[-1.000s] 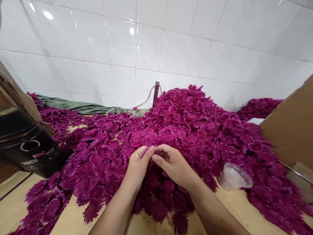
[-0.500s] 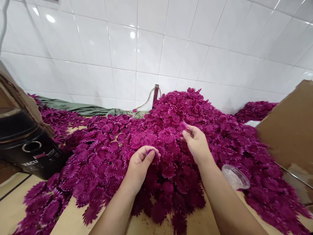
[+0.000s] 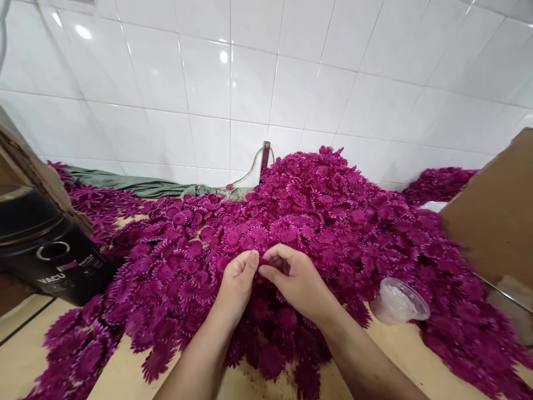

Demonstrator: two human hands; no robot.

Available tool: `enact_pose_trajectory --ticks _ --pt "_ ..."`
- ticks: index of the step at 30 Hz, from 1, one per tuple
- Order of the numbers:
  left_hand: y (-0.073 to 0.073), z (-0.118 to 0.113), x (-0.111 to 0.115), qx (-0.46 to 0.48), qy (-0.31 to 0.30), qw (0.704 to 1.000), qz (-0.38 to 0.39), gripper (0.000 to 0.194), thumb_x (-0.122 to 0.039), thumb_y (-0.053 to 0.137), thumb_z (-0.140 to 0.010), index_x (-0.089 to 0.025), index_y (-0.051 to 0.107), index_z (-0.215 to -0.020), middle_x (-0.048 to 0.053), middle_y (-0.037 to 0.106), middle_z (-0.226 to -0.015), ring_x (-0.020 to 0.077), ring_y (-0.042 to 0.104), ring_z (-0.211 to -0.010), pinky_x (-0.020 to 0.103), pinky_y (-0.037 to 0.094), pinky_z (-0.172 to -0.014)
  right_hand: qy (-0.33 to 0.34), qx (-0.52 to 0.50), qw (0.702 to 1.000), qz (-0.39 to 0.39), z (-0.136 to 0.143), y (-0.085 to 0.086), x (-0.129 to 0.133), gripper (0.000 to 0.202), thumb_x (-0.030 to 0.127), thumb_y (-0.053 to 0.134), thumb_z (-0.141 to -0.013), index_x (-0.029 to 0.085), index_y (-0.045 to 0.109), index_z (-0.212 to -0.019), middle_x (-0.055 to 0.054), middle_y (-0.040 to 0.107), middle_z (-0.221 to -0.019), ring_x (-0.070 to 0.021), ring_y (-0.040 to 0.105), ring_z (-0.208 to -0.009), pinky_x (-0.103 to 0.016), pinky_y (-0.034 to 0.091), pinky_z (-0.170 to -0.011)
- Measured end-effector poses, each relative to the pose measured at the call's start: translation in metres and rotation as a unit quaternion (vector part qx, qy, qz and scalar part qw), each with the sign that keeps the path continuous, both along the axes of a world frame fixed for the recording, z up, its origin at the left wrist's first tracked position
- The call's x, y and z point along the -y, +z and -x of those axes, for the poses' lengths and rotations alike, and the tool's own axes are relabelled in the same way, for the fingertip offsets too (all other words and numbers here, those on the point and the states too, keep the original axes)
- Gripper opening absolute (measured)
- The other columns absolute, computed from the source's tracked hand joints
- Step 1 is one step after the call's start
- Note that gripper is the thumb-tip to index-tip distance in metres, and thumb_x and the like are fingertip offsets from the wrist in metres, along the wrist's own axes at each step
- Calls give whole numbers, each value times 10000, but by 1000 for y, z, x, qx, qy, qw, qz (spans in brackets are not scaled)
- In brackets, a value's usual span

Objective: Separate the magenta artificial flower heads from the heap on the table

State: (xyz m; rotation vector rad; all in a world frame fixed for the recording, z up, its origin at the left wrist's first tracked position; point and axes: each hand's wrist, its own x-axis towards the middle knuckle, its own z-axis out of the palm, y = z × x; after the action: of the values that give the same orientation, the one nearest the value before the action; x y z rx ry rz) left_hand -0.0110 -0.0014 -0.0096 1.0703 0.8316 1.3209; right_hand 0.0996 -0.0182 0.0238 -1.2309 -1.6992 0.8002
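A large heap of purple artificial flower pieces (image 3: 316, 194) with toothed, pale-edged petals lies in front of me. Low over its near side, my left hand (image 3: 239, 278) is closed in a pinch, thumb on top. Coming in from the right, my right hand (image 3: 293, 275) meets it, with thumb and index finger bent together at the left fingertips. Between the two sets of fingertips the flower pieces are mostly hidden, and their purple blends with the heap behind.
A clear plastic tub (image 3: 400, 303) with whitish contents stands right of my right forearm. On the left are a black container (image 3: 54, 250) and cardboard; a brown cardboard flap (image 3: 491, 211) rises at right. Behind the heap run green cloth (image 3: 133, 180) and a white tiled wall (image 3: 250, 72).
My right hand has come down and left from above the heap, bringing a purple flower piece to my left hand. My left hand has barely moved and keeps its pinch.
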Motion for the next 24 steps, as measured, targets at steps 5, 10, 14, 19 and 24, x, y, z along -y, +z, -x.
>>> enact_pose_trajectory --ticks 5,10,14,19,24 --pt "3 -2 3 -36 -33 998 -39 346 -461 659 -611 -171 475 -571 -68 414 -529 77 354 -516 191 319 -506 -83 -52 994 -42 -13 5 -14 80 231 498 -721 186 534 -665 35 501 -546 -113 484 -518 -237 399 -517" --pt "0 -2 3 -16 10 1000 -23 270 -394 659 -627 -175 504 -595 -54 470 -557 88 413 -545 203 356 -563 -254 -140 953 -88 -59 3 -50 147 329 523 -694 187 495 -717 17 512 -601 -143 554 -559 -290 448 -568" --pt "-2 -2 1 -15 15 1000 -7 247 -391 668 -612 -171 560 -636 -31 510 -610 110 451 -609 220 379 -618 -270 12 947 -174 -73 3 -53 348 333 615 -650 164 557 -949 -129 549 -1026 -251 533 -957 -427 437 -793" --pt "-4 -1 0 -22 14 1000 -8 283 -418 666 -612 -172 526 -592 -43 469 -593 104 420 -603 212 369 -592 -106 93 975 -171 -30 14 -12 120 267 517 -780 198 606 -822 -63 620 -861 -183 568 -829 -354 455 -773" --pt "-3 -1 1 0 -1 999 32 361 -481 682 -566 -166 508 -592 -41 463 -587 107 417 -595 217 363 -569 -2 8 1000 -24 -3 6 2 56 224 574 -720 184 585 -758 -14 610 -725 -137 563 -667 -274 469 -640"
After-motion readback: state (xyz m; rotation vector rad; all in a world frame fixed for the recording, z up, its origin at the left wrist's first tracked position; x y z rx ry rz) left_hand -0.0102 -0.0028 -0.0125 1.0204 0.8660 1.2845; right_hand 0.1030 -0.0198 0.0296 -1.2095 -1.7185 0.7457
